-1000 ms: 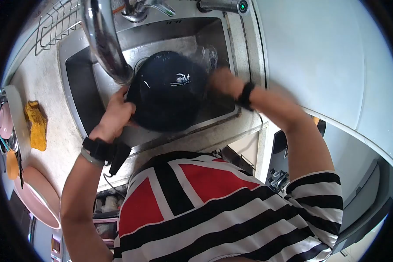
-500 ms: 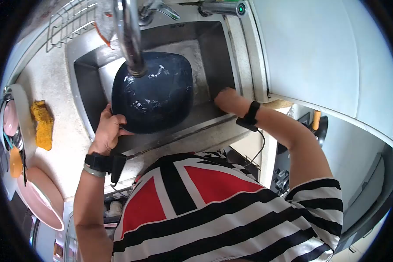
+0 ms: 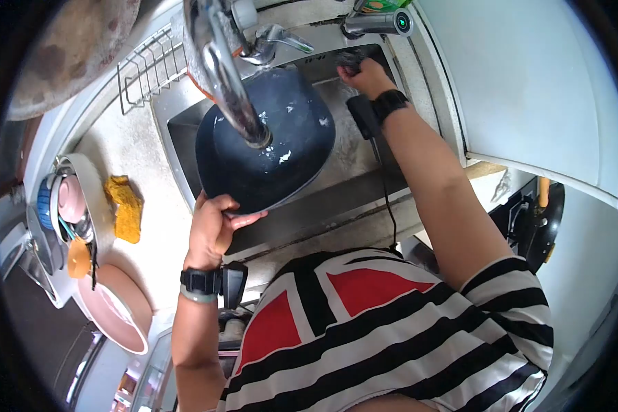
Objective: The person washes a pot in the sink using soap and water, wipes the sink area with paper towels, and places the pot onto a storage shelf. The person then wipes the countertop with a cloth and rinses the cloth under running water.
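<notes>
At the left half of the sink (image 3: pixel 336 161), we have a dark basin (image 3: pixel 281 147) under the faucet (image 3: pixel 233 96), bright glints across its surface. Our left hand (image 3: pixel 215 226) is at the sink's near left, fingers grasping the basin's rim. Our right hand (image 3: pixel 369 77) is by the sink's far right corner, fingers curled beside a stringy grey pad (image 3: pixel 350 60); we cannot tell whether they grip it. On the worktop (image 3: pixel 154 202) left of the sink we see a yellow cloth (image 3: pixel 126 211), with a wire rack (image 3: pixel 147 79) by its far left corner.
</notes>
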Tool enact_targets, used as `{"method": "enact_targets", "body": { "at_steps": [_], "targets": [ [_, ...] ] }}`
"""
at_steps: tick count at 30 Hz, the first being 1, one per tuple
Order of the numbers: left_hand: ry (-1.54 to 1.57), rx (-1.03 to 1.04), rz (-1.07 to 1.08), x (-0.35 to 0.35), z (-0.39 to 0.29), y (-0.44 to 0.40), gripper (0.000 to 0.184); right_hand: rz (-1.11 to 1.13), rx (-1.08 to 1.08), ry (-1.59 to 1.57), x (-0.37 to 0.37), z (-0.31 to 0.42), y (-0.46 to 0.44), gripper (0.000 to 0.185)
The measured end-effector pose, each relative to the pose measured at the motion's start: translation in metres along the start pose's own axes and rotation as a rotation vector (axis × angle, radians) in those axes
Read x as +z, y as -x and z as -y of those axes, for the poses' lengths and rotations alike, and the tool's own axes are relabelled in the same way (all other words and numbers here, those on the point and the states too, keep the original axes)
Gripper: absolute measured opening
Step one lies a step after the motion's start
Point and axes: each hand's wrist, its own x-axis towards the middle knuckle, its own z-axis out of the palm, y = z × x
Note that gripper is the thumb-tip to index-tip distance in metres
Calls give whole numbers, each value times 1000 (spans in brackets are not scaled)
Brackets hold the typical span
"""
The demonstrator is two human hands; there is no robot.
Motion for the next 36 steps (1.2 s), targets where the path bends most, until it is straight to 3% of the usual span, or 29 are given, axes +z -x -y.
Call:
{"method": "enact_targets", "body": {
  "at_steps": [2, 4, 5, 6, 7, 8, 10, 12, 13, 14, 15, 17, 18, 19, 20, 21, 22, 24, 26, 27, 29, 31, 32, 33, 34, 36],
  "targets": [
    [-42, 15, -150, -12, -4, 9, 35, 99, -47, -199, 16, 31, -9, 44],
    [-51, 52, -122, -16, -14, 30, 40, 265, -242, -479, 45, 65, -12, 37],
    [-31, 51, -170, -18, -17, 40, 41, 241, -339, -457, 54, 95, -7, 29],
    [-5, 50, -218, -22, -18, 50, 42, 265, -397, -821, 63, 112, 3, 24],
    [7, -32, -210, -29, -23, 58, 42, 218, -505, -767, 67, 127, 9, 23],
    [-47, 34, -267, -41, -20, 66, 39, 172, -615, -711, 73, 145, 8, 23],
    [-153, 139, -295, -46, -21, 79, 37, 191, -491, -1468, 85, 170, 3, 43],
    [-147, 141, -319, -57, -13, 78, 37, 357, -223, -448, 39, 126, 5, 67],
    [-139, 150, -350, -62, -13, 79, 38, 367, -103, -463, 21, 95, 8, 80],
    [-110, 98, -339, -61, -15, 81, 39, 297, -112, -420, 48, 44, -11, 76],
    [-106, 102, -364, -64, -15, 83, 38, 199, -267, -713, 43, 11, -13, 73],
    [-124, 107, -385, -77, -10, 86, 39, 13, -164, -490, 77, -45, -41, 49],
    [-147, 111, -379, -82, -8, 88, 40, -100, -101, -126, 53, -38, -37, 36],
    [-126, 117, -395, -81, -5, 92, 43, 14, -25, -42, 39, -12, -32, 41],
    [-131, 114, -396, -79, -1, 97, 43, 115, -82, -12, 61, 0, -37, 48],
    [-142, 124, -411, -75, 0, 99, 44, 237, -102, -318, 86, 14, -37, 50],
    [-152, 141, -426, -71, 2, 101, 44, 163, -123, -320, 93, 56, -19, 52],
    [-173, 132, -445, -77, 7, 107, 42, 241, -318, -448, 118, 124, -6, 46],
    [-206, 142, -443, -96, 15, 110, 41, 173, -443, -890, 149, 168, 8, 56],
    [-167, 148, -490, -83, 14, 114, 39, 176, -453, -898, 144, 169, 2, 56],
    [-149, 151, -501, -67, 13, 120, 38, 490, -407, -647, 117, 165, -2, 52],
    [-147, 118, -533, -60, 6, 129, 36, 505, -264, -953, 67, 142, 5, 31],
    [-148, 124, -554, -65, 6, 132, 36, 532, -309, -1117, 73, 128, 1, 26],
    [-121, 139, -547, -73, 8, 133, 40, 606, -172, -1256, 79, 127, -1, 19],
    [-94, 154, -538, -77, 8, 135, 44, 615, -177, -1266, 99, 133, -8, 19],
    [-85, 158, -531, -72, 0, 142, 41, 924, 360, -2166, 142, 153, -20, 14]
  ]
}}
